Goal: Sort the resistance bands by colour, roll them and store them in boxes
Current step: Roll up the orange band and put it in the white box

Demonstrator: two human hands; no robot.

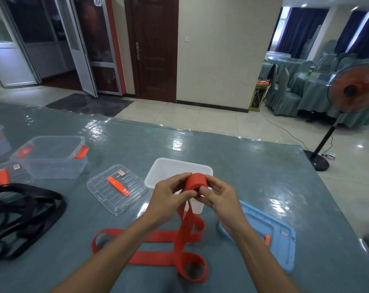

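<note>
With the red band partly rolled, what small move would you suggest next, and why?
Probably wind another turn onto the red roll: the left hand and right hand pinch it, but a long loose tail lies looped on the table.

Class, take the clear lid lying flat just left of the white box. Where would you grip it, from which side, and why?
Probably by the orange handle on the clear lid, coming from above. The lid lies flat, handle up, its thin edges against the table; the raised bar offers a hold across its narrow width.
</note>
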